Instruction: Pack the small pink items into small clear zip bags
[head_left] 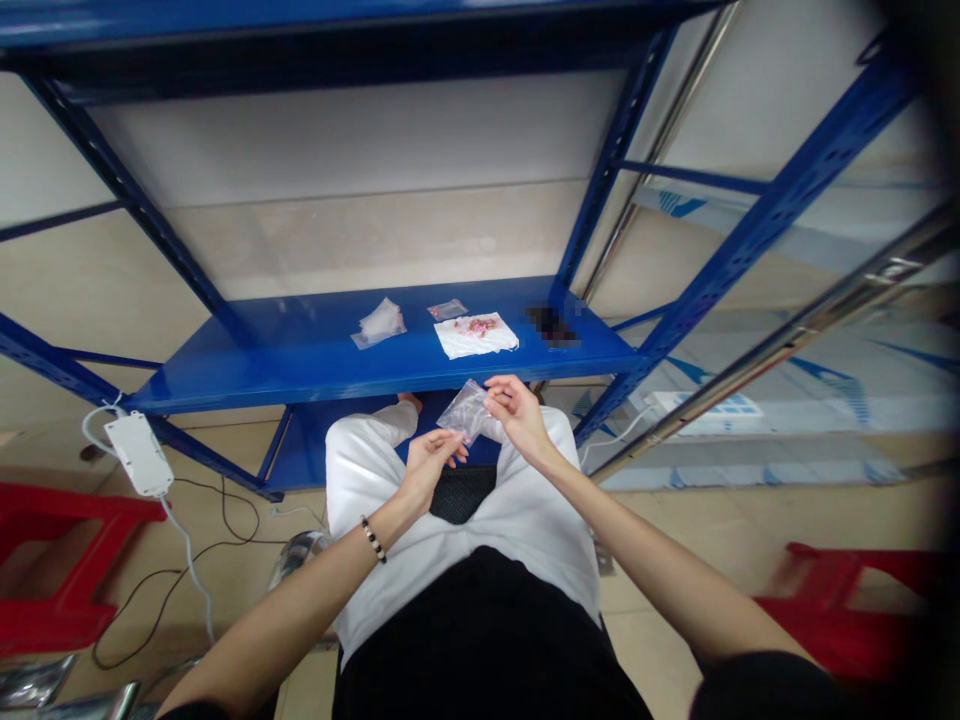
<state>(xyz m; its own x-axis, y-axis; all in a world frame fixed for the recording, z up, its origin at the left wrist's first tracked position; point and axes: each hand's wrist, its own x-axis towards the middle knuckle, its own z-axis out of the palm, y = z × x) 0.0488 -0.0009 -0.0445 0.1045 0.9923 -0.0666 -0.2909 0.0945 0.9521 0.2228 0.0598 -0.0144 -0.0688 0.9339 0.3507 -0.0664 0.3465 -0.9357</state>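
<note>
Between my two hands, above my lap and just in front of the shelf edge, is a small clear plastic bag [465, 410]. My left hand [433, 458] pinches its lower left corner. My right hand [516, 408] has its fingers closed on the bag's right side. Whether anything lies inside the bag is too small to tell. Beyond my hands, a white sheet [461, 346] on the shelf carries a small heap of pink and gold pieces [480, 326]. Behind it lies another small clear bag [447, 309] with something reddish in it. Left of these rests a pile of clear bags [381, 322].
The blue metal shelf [300, 350] has uprights on both sides. A blurred dark object [551, 325] lies at its right end. A white power strip [139, 453] hangs at the left. Red stools [52, 570] stand on the floor, and a metal pole [750, 370] slants at right.
</note>
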